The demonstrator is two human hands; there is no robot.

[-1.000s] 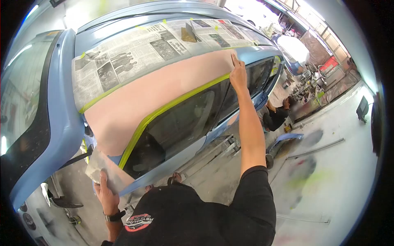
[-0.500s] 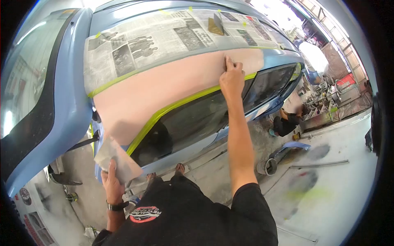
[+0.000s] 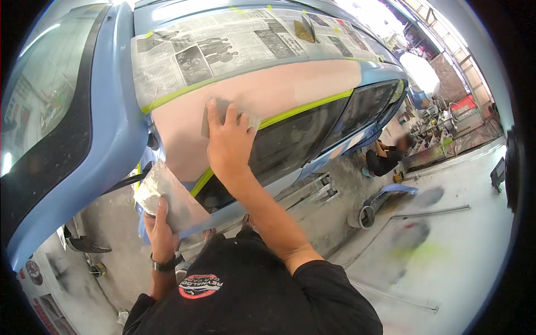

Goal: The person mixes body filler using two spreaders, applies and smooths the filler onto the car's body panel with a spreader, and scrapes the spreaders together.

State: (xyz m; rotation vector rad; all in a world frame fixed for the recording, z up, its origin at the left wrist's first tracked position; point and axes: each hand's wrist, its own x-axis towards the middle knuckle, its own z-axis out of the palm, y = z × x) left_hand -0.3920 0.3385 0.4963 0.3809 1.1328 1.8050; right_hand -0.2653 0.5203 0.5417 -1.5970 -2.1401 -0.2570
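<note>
My left hand [image 3: 161, 231] grips the lower edge of a flat, thin putty board [image 3: 187, 209], thumb on top. Cream-coloured paste is smeared over the board's upper left part. With its fingers spread, my right hand [image 3: 230, 142] presses a thin grey spreader [image 3: 248, 118] against the pinkish filler-covered panel [image 3: 178, 125] along the car's roof edge. The fingers hide part of the spreader. Green masking tape [image 3: 304, 108] borders the panel above the dark side windows. Taped newspaper [image 3: 245, 47] covers the roof behind it.
A gold-and-grey flat piece [image 3: 305, 30] stands on the newspaper. The open blue car door or hatch [image 3: 106, 123] rises at the left. Another person [image 3: 386, 157] crouches by the car's far end. A bucket [image 3: 365, 216] stands on the floor at the right.
My right hand has moved left along the panel, from near its far right end to the left-middle part. The left hand and board have shifted slightly right and up in view.
</note>
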